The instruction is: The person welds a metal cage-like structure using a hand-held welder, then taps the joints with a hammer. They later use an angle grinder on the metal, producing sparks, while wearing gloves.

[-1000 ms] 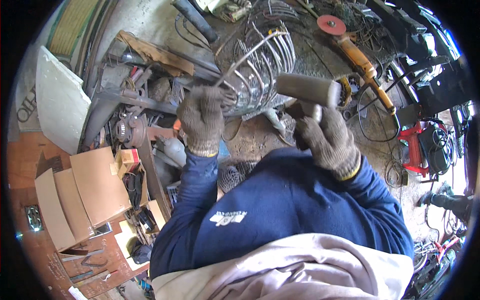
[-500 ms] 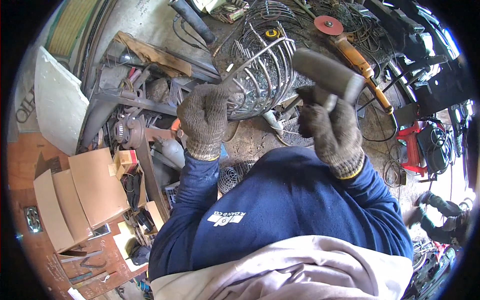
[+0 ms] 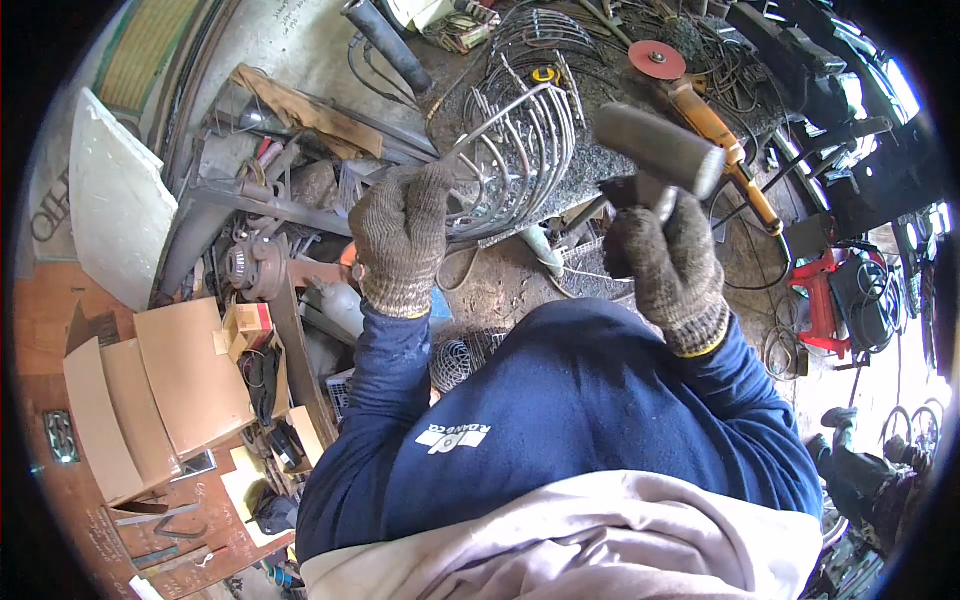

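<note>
My gloved left hand (image 3: 402,238) is closed round one end of a welded frame of curved metal rods (image 3: 540,150), which rests over the dark, gritty work surface (image 3: 610,85). In my gloved right hand (image 3: 668,265) is a club hammer (image 3: 655,150), gripped by its handle just under the heavy steel head. The hammer is raised to the right of the frame, apart from it. Behind the frame's upper rods lies a yellow tape measure (image 3: 545,76). My left fingertips and the rod end inside them are hidden by the glove.
An orange angle grinder (image 3: 715,125) with a red disc lies at the far right, its cable trailing down. Scrap metal and a wooden plank (image 3: 305,112) crowd the left. An open cardboard box (image 3: 190,385) stands lower left. Another person (image 3: 870,475) is at the right edge.
The rod frame and my left hand have shifted slightly left. The hammer has moved a little right and down, with less blur. The person at the right edge has changed position.
</note>
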`<state>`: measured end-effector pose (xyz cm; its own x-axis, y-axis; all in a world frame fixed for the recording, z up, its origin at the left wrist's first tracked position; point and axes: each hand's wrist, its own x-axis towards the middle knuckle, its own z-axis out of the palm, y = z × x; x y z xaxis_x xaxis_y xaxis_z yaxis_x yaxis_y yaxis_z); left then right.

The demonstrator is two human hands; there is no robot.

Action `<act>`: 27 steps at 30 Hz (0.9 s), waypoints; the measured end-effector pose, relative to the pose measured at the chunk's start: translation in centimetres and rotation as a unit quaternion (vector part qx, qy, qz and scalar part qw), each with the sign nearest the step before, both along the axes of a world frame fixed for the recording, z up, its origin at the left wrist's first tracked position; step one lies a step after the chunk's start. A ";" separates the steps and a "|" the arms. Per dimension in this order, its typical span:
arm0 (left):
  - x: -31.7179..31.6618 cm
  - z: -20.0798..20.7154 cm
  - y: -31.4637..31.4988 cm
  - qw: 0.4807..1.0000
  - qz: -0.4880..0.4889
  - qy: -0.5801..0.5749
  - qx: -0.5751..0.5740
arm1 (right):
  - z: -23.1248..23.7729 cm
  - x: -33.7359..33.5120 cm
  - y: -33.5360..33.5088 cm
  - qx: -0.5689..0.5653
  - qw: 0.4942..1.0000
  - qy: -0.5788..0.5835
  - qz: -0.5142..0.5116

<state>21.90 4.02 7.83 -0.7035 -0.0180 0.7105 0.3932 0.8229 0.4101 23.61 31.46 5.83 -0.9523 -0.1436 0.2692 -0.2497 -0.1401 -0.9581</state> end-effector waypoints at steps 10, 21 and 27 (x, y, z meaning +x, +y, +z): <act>0.5 -0.1 0.5 0.997 -0.048 -0.022 0.061 | 1.5 1.3 -0.8 -0.037 0.999 -0.005 0.038; 0.5 -0.3 0.0 0.998 -0.061 0.030 0.005 | 2.0 1.6 -0.4 -0.039 0.998 -0.028 0.042; 1.4 0.0 0.4 0.991 -0.016 -0.035 0.126 | 0.0 0.4 -0.4 -0.034 0.997 -0.064 0.039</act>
